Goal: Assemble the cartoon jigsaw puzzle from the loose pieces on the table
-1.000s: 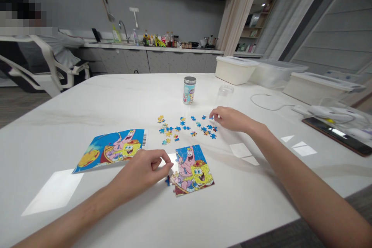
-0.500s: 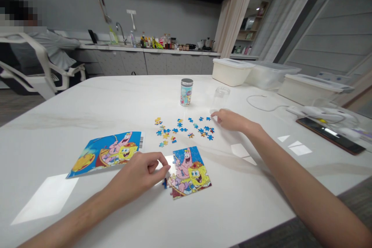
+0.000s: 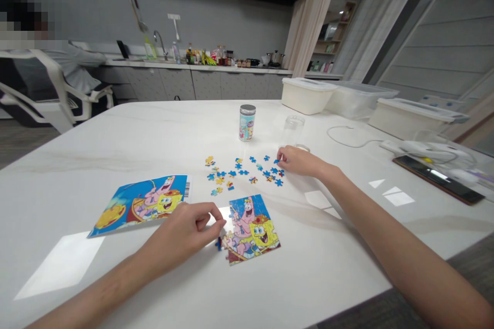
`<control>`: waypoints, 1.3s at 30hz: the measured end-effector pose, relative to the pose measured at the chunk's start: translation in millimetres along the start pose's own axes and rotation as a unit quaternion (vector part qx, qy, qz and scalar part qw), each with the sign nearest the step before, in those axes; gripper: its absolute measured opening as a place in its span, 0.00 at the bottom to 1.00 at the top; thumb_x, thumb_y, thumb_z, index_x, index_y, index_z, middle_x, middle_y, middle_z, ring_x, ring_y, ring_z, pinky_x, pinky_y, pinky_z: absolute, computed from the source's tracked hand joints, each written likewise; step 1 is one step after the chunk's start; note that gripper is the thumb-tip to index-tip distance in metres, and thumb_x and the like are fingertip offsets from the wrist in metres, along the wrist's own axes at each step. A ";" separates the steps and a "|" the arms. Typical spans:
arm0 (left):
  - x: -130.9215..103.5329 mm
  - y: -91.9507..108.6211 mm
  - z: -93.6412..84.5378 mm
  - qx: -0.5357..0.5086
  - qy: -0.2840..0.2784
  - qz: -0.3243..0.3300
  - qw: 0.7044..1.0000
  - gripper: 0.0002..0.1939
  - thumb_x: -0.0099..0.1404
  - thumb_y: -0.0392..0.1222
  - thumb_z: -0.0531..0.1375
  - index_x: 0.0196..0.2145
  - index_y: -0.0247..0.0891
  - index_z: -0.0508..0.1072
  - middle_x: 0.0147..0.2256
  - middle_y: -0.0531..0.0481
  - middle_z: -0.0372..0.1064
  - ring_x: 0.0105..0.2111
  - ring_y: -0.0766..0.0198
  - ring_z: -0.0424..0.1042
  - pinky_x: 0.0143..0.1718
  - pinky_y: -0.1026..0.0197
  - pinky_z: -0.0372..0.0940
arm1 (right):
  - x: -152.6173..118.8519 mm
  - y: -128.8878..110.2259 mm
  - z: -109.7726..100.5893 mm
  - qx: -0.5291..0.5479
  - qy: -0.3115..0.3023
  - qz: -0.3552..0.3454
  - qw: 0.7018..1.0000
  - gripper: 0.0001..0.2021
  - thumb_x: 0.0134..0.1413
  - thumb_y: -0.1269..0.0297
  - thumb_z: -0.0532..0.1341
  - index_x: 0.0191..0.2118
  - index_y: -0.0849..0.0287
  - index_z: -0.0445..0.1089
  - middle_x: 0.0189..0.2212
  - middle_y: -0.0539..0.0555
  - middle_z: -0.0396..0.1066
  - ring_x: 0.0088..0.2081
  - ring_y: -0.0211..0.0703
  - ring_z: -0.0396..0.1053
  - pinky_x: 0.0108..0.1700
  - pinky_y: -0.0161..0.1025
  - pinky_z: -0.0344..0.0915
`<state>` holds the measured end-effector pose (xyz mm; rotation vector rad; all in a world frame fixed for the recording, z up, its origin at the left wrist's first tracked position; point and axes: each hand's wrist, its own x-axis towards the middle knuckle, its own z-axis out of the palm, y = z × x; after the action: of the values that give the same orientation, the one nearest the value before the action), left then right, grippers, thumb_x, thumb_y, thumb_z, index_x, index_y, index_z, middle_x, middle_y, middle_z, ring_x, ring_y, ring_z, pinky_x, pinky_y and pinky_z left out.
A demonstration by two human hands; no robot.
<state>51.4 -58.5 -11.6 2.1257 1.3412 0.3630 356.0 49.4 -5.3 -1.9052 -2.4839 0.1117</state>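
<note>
My right hand (image 3: 295, 160) is closed in a pinch on a blue puzzle piece (image 3: 277, 162) at the right edge of the loose pieces. The partly joined jigsaw (image 3: 254, 231), showing a pink and a yellow cartoon figure, lies flat near the front of the table. Just left of it, my left hand (image 3: 193, 223) has thumb and forefinger pressed together; whether anything is between them is hidden. A dark blue piece (image 3: 218, 243) lies below those fingertips. Several loose puzzle pieces (image 3: 232, 173) are spread beyond the jigsaw. Left of my left hand is the printed picture sheet (image 3: 144, 200).
A printed tin with a metal lid (image 3: 247, 123) stands behind the pieces, and a clear jar (image 3: 293, 128) stands right of it. Storage boxes (image 3: 309, 96), a cable (image 3: 339, 139) and a dark tablet (image 3: 438, 180) occupy the right side. A person sits at far left.
My right hand has drawn slightly nearer and its extended forefinger has curled into a pinch on a blue piece. My left hand and the jigsaw stay in place.
</note>
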 end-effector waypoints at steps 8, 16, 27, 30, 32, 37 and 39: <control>0.9 2.5 -0.8 0.003 -0.002 -0.004 1.000 0.16 0.61 0.52 0.53 0.27 0.39 0.72 0.15 0.61 0.42 0.17 0.70 0.45 0.21 0.65 0.42 | -1.2 -6.0 1.2 0.015 0.001 0.012 1.000 0.12 0.55 0.68 0.55 0.46 0.61 0.67 0.42 0.59 0.71 0.41 0.44 0.69 0.42 0.36 0.60; -0.2 2.4 -0.7 -0.001 -0.003 -0.001 1.000 0.16 0.62 0.51 0.52 0.27 0.38 0.72 0.15 0.61 0.43 0.17 0.70 0.45 0.22 0.65 0.43 | 3.5 -0.7 7.9 0.009 0.016 -0.011 1.000 0.09 0.55 0.67 0.56 0.41 0.60 0.68 0.40 0.58 0.71 0.39 0.43 0.70 0.40 0.35 0.60; -0.5 4.4 -1.8 0.004 -0.004 -0.007 1.000 0.15 0.61 0.50 0.53 0.28 0.38 0.72 0.15 0.61 0.43 0.17 0.70 0.45 0.22 0.65 0.43 | -3.9 7.4 -7.7 0.000 -0.046 -0.010 0.999 0.08 0.52 0.70 0.55 0.37 0.60 0.71 0.37 0.57 0.75 0.37 0.44 0.71 0.36 0.34 0.60; -0.5 2.5 -0.7 0.005 -0.003 -0.007 1.000 0.15 0.61 0.50 0.53 0.27 0.38 0.72 0.15 0.62 0.42 0.17 0.70 0.45 0.22 0.65 0.43 | -7.5 3.0 -13.6 0.002 -0.057 -0.016 0.998 0.08 0.53 0.67 0.55 0.37 0.59 0.71 0.38 0.57 0.75 0.38 0.44 0.71 0.37 0.34 0.61; -0.4 1.6 -0.1 0.004 -0.003 -0.008 1.000 0.15 0.61 0.50 0.53 0.27 0.39 0.72 0.15 0.61 0.43 0.17 0.70 0.45 0.22 0.65 0.43 | -9.3 -0.8 -15.5 0.012 -0.053 -0.017 0.998 0.08 0.54 0.65 0.56 0.37 0.59 0.71 0.38 0.57 0.75 0.38 0.45 0.71 0.37 0.35 0.61; 0.0 1.9 -0.3 0.001 -0.001 -0.008 1.000 0.15 0.61 0.50 0.53 0.27 0.39 0.72 0.16 0.61 0.42 0.17 0.70 0.45 0.22 0.65 0.43 | -7.7 -6.8 -10.9 0.040 -0.044 -0.058 0.997 0.10 0.51 0.62 0.60 0.39 0.59 0.72 0.38 0.56 0.73 0.38 0.45 0.70 0.38 0.36 0.61; -0.2 2.4 -0.6 -0.001 0.000 -0.008 1.000 0.15 0.61 0.51 0.53 0.27 0.39 0.72 0.15 0.61 0.42 0.17 0.70 0.45 0.21 0.65 0.43 | -5.8 -7.1 -8.3 0.049 -0.040 -0.067 0.996 0.09 0.50 0.64 0.60 0.37 0.59 0.72 0.37 0.56 0.74 0.37 0.45 0.70 0.38 0.36 0.61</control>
<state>52.7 -59.3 -9.7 2.1123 1.3576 0.3582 351.1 42.4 3.6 -1.7251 -2.5964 0.3087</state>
